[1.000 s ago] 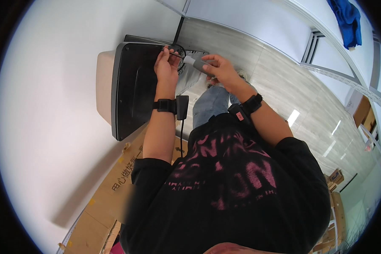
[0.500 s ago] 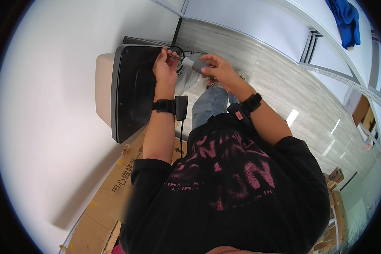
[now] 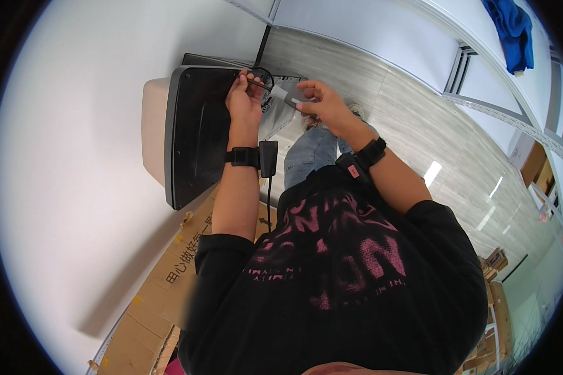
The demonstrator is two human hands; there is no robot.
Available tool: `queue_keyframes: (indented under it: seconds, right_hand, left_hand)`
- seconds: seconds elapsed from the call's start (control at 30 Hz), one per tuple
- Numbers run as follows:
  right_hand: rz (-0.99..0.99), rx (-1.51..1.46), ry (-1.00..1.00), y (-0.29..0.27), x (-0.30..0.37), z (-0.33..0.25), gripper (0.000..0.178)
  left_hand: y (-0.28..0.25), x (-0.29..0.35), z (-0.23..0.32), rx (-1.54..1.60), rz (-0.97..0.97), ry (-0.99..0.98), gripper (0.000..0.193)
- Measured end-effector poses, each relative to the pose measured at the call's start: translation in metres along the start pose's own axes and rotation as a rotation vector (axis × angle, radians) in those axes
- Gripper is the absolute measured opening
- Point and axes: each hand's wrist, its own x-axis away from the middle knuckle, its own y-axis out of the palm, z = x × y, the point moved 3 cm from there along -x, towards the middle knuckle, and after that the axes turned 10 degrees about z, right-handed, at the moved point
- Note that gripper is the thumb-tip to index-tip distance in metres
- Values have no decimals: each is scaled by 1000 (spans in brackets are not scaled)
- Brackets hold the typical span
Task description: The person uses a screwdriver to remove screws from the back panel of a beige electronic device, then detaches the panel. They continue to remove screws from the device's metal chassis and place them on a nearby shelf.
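Figure: a person standing at a black flat-topped device [image 3: 200,134] with a beige side, seen from above. The left hand [image 3: 245,100] rests at the device's far right corner, its fingers closed on a thin black cable [image 3: 261,74] that loops just beyond the knuckles. The right hand [image 3: 322,106], just to the right of the device, pinches a small grey rectangular piece [image 3: 289,95], apparently an adapter or plug body, between thumb and fingertips; the piece sits between the two hands, level with the device's far edge. Whether the cable runs into the grey piece cannot be told from this view.

Handling, as a judgement: the grey piece looks light, rigid and smooth-sided, so a pinch across its flat faces, as shown, should hold it steady; gripping near its end might let it twist. The cable appears limp and slight, likely to slide through loose fingers and to kink if bent sharply; it is best held near its end, where it can be guided. The device looks heavy and stiff and should serve as a steady brace for the left hand.

Each wrist carries a black band; a small black box [image 3: 268,158] hangs beside the left one. Flattened cardboard [image 3: 169,275] lies below the device, and a blue cloth [image 3: 512,31] hangs far to its right.
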Motion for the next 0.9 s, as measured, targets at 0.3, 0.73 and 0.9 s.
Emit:
queue_keyframes:
  seconds: [0.3, 0.73, 0.9]
  right_hand:
    - [-147, -334, 282, -8, -4, 5, 39]
    - [52, -131, -18, -2, -2, 1, 43]
    - [-184, -256, 364, -8, -1, 0, 40]
  left_hand:
    - [-2, -5, -2, -41, 53, 3, 18]
    - [-1, -2, -1, -63, 31, -1, 16]
    - [-6, -5, -1, -38, -15, -13, 17]
